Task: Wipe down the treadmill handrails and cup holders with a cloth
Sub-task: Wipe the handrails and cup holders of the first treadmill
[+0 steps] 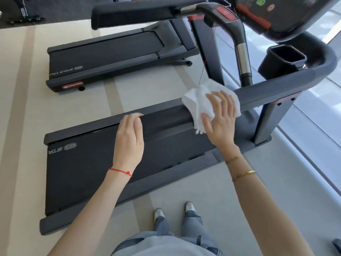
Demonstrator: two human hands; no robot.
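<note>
A: Here we are beside the treadmill (129, 163), and the right hand (220, 115) is flat on a white cloth (198, 100) draped over the near handrail (267, 93).

B: Fingers (226, 100) spread and nearly straight, I'd say. It's a press, palm down, not a pinch. That makes sense: a broad flat hand keeps more cloth against the rail's padded top.

A: And the left hand (129, 137)?

B: It sits on the free end of the same handrail, fingers curled over the far edge, holding no cloth. My read is that it steadies the person as they lean in.

A: The cloth hangs off both sides of the rail, a tail dangling on the near side.

B: Handy for wrapping under, if they choose. Right now it covers only the middle stretch.

A: What about the cup holders?

B: One dark cup holder (284, 60) sits up by the console (287, 17), well apart from the cloth. A second cup holder (218, 2) shows at the top edge. The far handrail (140, 15) has nothing on it.

A: So early days?

B: I'd judge so: one rail under the cloth, the rest waiting. There's a thin red cord (208, 52) hanging near the cloth, which could snag.
</note>
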